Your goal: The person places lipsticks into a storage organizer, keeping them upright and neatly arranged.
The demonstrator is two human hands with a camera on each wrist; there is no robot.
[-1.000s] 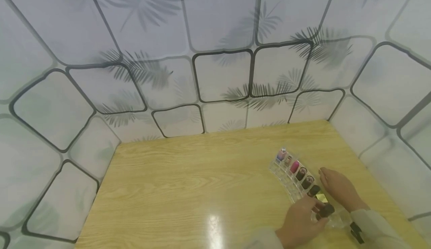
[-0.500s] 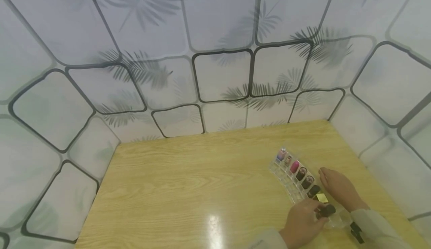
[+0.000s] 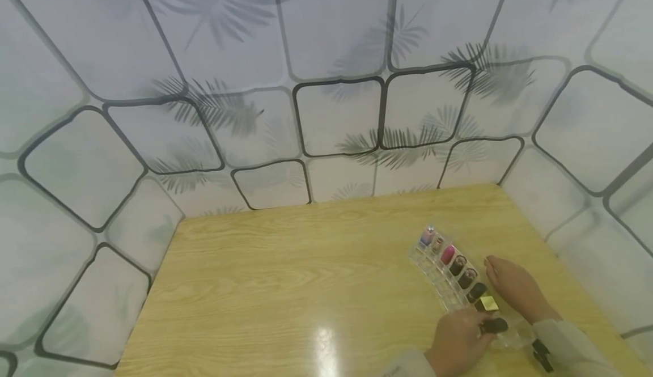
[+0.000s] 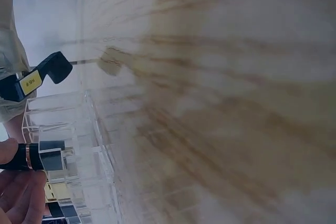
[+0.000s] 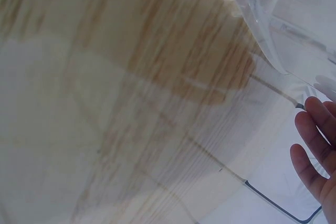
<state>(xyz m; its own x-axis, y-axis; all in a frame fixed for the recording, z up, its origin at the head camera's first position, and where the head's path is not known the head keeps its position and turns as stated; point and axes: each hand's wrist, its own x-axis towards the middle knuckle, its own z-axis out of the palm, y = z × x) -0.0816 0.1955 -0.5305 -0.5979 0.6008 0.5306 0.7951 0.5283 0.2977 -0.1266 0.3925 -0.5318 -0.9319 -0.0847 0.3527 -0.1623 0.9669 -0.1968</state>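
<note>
A clear, curved lipstick organizer (image 3: 433, 272) stands at the right of the table, its back row filled with several lipsticks. My left hand (image 3: 459, 337) pinches a black lipstick (image 3: 495, 325) between thumb and fingers. In the left wrist view, the lipstick's gold band (image 4: 28, 156) shows and its lower part is inside a clear compartment. Beside that lipstick is a gold-topped one (image 3: 488, 304). My right hand (image 3: 517, 289) is behind the organizer; in the right wrist view its fingers (image 5: 315, 129) are extended near the clear plastic, holding nothing. Whether they touch it I cannot tell.
A magenta lipstick (image 3: 447, 254) and several dark ones fill the organizer's farther slots. The wood-grain table (image 3: 265, 286) extends to the left. Patterned white walls (image 3: 336, 116) enclose its back and sides. A black device (image 3: 542, 355) is at the right sleeve.
The left hand has shifted slightly down and right in the head view, and the black lipstick sits a little lower. The right hand has stayed in place.
</note>
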